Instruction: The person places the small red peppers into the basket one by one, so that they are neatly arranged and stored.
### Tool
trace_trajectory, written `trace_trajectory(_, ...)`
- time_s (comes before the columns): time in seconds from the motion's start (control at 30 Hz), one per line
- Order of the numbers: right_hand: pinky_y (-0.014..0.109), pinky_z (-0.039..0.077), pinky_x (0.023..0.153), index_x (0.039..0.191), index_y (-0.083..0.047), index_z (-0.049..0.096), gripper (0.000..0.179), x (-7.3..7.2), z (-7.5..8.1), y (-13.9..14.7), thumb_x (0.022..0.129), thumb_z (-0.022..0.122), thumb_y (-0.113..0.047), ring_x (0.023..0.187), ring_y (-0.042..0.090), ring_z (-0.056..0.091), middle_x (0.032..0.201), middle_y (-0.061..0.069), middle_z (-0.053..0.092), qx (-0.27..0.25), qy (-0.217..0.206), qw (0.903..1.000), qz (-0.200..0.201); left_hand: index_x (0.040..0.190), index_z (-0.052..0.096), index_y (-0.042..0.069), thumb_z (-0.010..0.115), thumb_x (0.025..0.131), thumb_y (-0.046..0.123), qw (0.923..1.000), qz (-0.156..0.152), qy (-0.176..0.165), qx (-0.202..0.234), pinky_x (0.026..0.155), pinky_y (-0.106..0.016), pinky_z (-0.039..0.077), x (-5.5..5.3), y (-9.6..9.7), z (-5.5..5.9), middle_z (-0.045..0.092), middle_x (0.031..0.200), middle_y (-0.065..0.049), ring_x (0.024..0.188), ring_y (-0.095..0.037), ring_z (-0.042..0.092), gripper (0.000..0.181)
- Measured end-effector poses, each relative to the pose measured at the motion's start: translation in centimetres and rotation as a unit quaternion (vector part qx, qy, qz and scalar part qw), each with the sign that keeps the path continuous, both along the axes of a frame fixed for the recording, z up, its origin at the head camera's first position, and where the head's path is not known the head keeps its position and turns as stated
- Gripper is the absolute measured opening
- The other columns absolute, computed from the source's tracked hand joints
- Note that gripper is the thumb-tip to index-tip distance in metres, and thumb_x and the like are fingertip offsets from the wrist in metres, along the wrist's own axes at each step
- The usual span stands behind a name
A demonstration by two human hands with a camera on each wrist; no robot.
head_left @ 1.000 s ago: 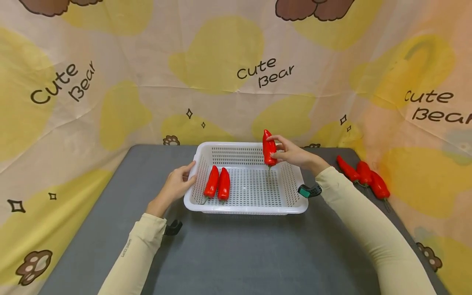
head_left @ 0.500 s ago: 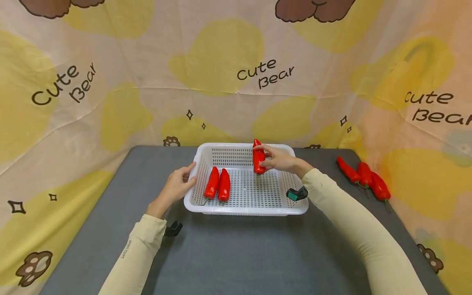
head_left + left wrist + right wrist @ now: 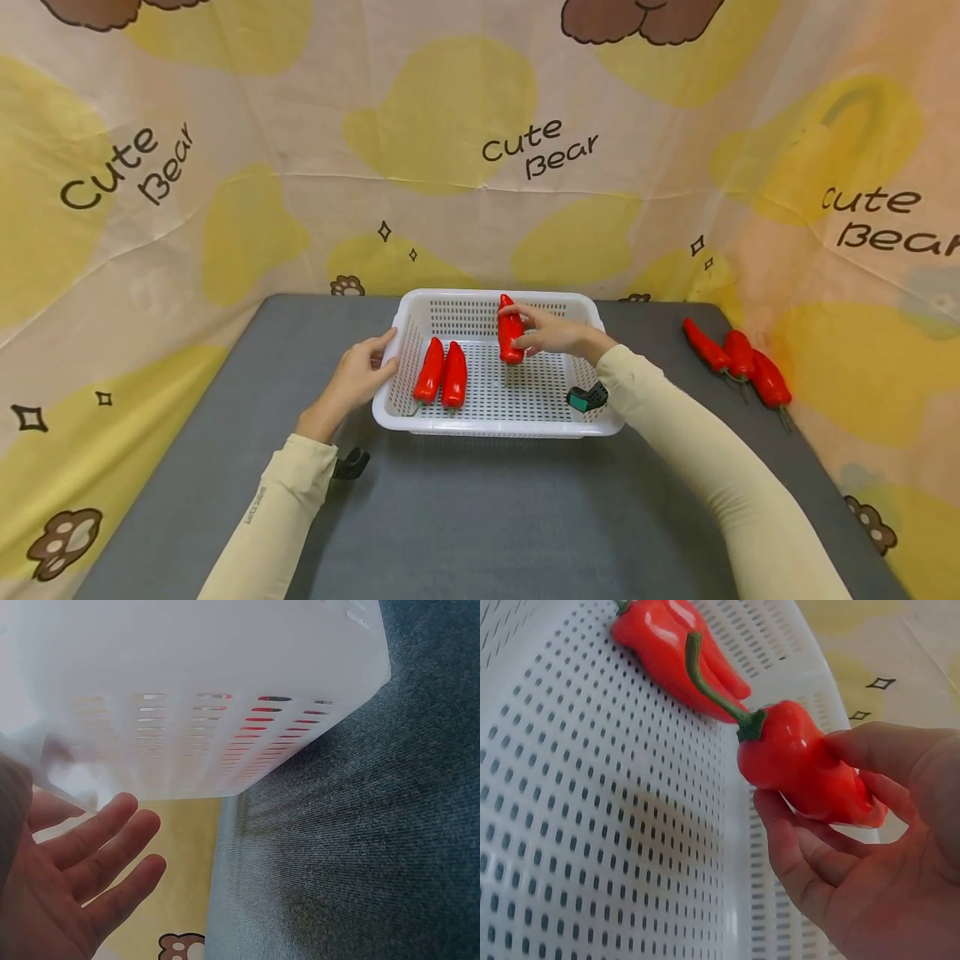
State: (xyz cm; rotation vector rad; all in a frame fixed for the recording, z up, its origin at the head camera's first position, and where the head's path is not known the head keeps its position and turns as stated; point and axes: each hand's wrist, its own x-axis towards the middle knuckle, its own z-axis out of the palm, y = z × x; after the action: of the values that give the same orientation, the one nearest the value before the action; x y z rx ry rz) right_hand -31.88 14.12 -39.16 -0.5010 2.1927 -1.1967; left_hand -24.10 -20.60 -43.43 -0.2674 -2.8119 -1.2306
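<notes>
In the head view, my right hand [image 3: 558, 333] pinches a red pepper [image 3: 511, 335] between thumb and fingers, held above the floor of a white perforated basket [image 3: 495, 427]. The right wrist view shows this pepper [image 3: 791, 761] with its curved green stem pointing away from the palm. Two more red peppers, one [image 3: 430, 371] beside the other [image 3: 454, 375], lie side by side in the basket's left part. My left hand [image 3: 358, 379] holds the basket's left rim. In the left wrist view, several fingers [image 3: 112, 862] of it extend outside the basket wall.
At the table's right edge lie three red peppers [image 3: 738, 357] close together, beside the patterned cloth [image 3: 847, 333]. The grey table [image 3: 480, 508] carries the basket, and cloth also hangs behind its far edge. A dark wrist device [image 3: 587, 397] hangs under the right sleeve.
My right hand has moved left and downward with the red pepper, bringing it nearer the two peppers in the basket. The left hand has stayed at the rim.
</notes>
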Motion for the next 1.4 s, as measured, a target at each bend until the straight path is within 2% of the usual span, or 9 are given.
trace_trajectory(0.2,0.049,0.054,0.103,0.156,-0.021,0.035,0.066,0.0,-0.7,-1.3,0.096,0.062,-0.013,0.133,0.035,0.044,0.153,0.015,0.036,0.011,0.0,0.9999,0.011,0.152,0.043,0.004,0.059,0.098,0.016,1.0,0.0,-0.007,-0.005,0.091,-0.051,0.06,0.0,0.0,0.0,0.061,0.133,-0.028,0.106,-0.039,0.068,0.057)
trace_trajectory(0.47,0.043,0.057,0.099,0.155,-0.022,0.037,0.065,0.2,-1.2,-2.9,0.096,0.063,-0.013,0.13,0.033,0.048,0.154,0.015,0.037,0.023,-0.014,0.9991,0.034,0.152,0.043,0.004,0.058,0.098,0.016,0.9999,0.002,-0.01,-0.001,0.091,-0.051,0.06,0.1,0.0,0.1,0.061,0.133,-0.028,0.107,-0.039,0.068,0.058)
trace_trajectory(0.63,0.035,0.058,0.093,0.155,-0.021,0.036,0.065,0.1,-1.8,-3.4,0.097,0.063,-0.014,0.119,0.029,0.057,0.149,0.016,0.04,0.044,-0.024,0.9974,0.053,0.152,0.043,0.004,0.058,0.098,0.017,1.0,0.001,-0.006,-0.004,0.091,-0.052,0.06,0.1,0.1,0.1,0.061,0.133,-0.028,0.106,-0.039,0.068,0.058)
trace_trajectory(0.83,0.034,0.059,0.093,0.157,-0.023,0.033,0.071,0.1,-2.0,-4.2,0.095,0.067,-0.015,0.114,0.026,0.06,0.146,0.015,0.044,0.084,-0.039,0.9934,0.068,0.152,0.043,0.005,0.059,0.098,0.017,1.0,0.003,-0.009,0.0,0.091,-0.051,0.06,0.1,0.1,0.1,0.061,0.134,-0.028,0.107,-0.04,0.068,0.058)
trace_trajectory(1.07,0.036,0.061,0.091,0.159,-0.02,0.028,0.076,0.3,-2.0,-5.1,0.094,0.067,-0.009,0.111,0.026,0.06,0.141,0.018,0.045,0.086,-0.061,0.9914,0.078,0.152,0.043,0.005,0.059,0.098,0.017,1.0,0.002,-0.005,0.003,0.091,-0.052,0.06,0.1,-0.1,0.2,0.061,0.133,-0.028,0.107,-0.04,0.068,0.058)
trace_trajectory(1.23,0.038,0.061,0.091,0.157,-0.02,0.03,0.074,0.4,-2.0,-5.8,0.094,0.066,-0.007,0.104,0.025,0.062,0.138,0.02,0.048,0.098,-0.096,0.9875,0.078,0.153,0.042,0.006,0.059,0.098,0.018,0.9999,0.004,-0.01,-0.003,0.09,-0.051,0.06,0.1,0.0,0.2,0.061,0.133,-0.027,0.107,-0.039,0.068,0.058)
trace_trajectory(1.4,0.039,0.062,0.089,0.153,-0.018,0.034,0.069,0.5,-2.0,-6.2,0.094,0.065,-0.002,0.095,0.024,0.063,0.132,0.02,0.05,0.103,-0.096,0.9869,0.078,0.153,0.042,0.005,0.059,0.098,0.018,1.0,0.001,-0.009,-0.004,0.09,-0.051,0.06,0.1,0.0,0.1,0.06,0.135,-0.027,0.106,-0.039,0.068,0.058)
